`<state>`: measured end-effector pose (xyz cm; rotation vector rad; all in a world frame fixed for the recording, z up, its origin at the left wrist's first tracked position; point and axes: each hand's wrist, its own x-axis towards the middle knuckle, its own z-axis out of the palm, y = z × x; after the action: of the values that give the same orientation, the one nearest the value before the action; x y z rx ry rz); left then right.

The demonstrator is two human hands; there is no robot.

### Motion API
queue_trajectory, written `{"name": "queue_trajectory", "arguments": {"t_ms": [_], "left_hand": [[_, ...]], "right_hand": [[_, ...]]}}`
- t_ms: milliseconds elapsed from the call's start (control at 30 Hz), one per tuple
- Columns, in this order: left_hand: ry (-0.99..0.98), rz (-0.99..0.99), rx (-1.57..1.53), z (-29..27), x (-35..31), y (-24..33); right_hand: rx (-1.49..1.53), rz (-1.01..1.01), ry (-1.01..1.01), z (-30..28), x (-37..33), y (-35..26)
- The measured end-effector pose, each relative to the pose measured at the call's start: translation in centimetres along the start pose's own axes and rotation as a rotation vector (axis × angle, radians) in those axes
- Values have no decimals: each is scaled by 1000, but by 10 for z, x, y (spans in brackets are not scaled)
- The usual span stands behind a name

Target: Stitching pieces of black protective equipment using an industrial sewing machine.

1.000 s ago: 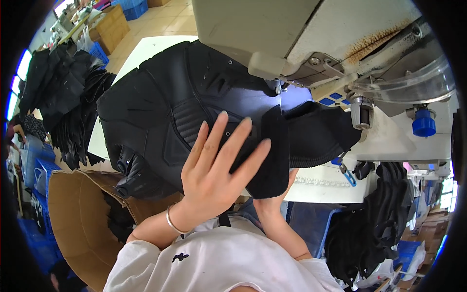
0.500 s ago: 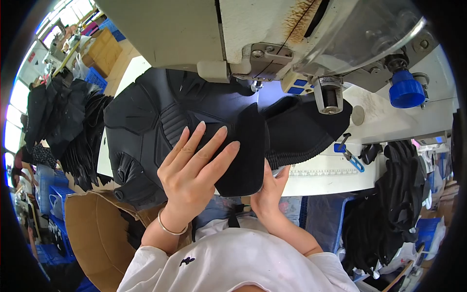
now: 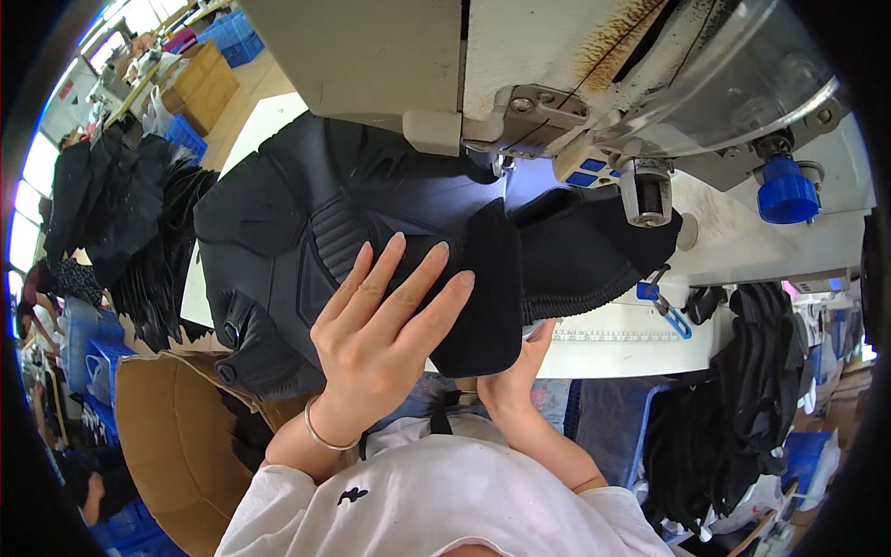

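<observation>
A large black moulded fabric piece [image 3: 269, 218] with ribbed and raised padding, like part of a bag, lies under the head of a sewing machine [image 3: 506, 158]. My left hand [image 3: 376, 330] rests flat on it, fingers spread, by the smooth black flap [image 3: 483, 316]. My right hand [image 3: 513, 376] is at the near edge, partly behind that flap; its thumb shows while most of its fingers are hidden. It seems to grip the edge of the piece beside the ribbed strip [image 3: 580, 302]. The needle area is mostly covered by the machine head.
Thread snips with a blue handle [image 3: 673, 316] lie on the white table [image 3: 617, 357] near a printed ruler scale. Stacked black pieces [image 3: 139, 223] hang at the left, more black strips [image 3: 733, 408] at the right. An open cardboard box [image 3: 176, 446] stands at the lower left.
My view has shifted slightly, so the machine sits a little further right. Both hands keep nearly the same places on the black piece; the right hand is slightly more covered by the flap.
</observation>
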<state>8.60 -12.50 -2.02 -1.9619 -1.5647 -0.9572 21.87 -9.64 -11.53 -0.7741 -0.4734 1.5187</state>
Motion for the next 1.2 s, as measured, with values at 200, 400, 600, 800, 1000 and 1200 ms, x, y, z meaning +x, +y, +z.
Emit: {"name": "queue_trajectory", "arguments": {"t_ms": [200, 400, 600, 800, 1000, 1200], "left_hand": [[12, 19, 22, 7, -5, 3], [28, 0, 29, 9, -9, 2], [87, -2, 46, 17, -5, 4], [101, -19, 61, 19, -6, 7], [83, -25, 74, 25, -5, 11], [30, -173, 22, 18, 10, 23]], "right_hand": [[-13, 48, 9, 2, -3, -6], [-27, 45, 4, 8, -4, -9], [-66, -31, 0, 9, 2, -10], [-65, -26, -14, 13, 6, -16], [-64, -16, -29, 15, 13, -20], [-77, -113, -15, 15, 16, -4]]}}
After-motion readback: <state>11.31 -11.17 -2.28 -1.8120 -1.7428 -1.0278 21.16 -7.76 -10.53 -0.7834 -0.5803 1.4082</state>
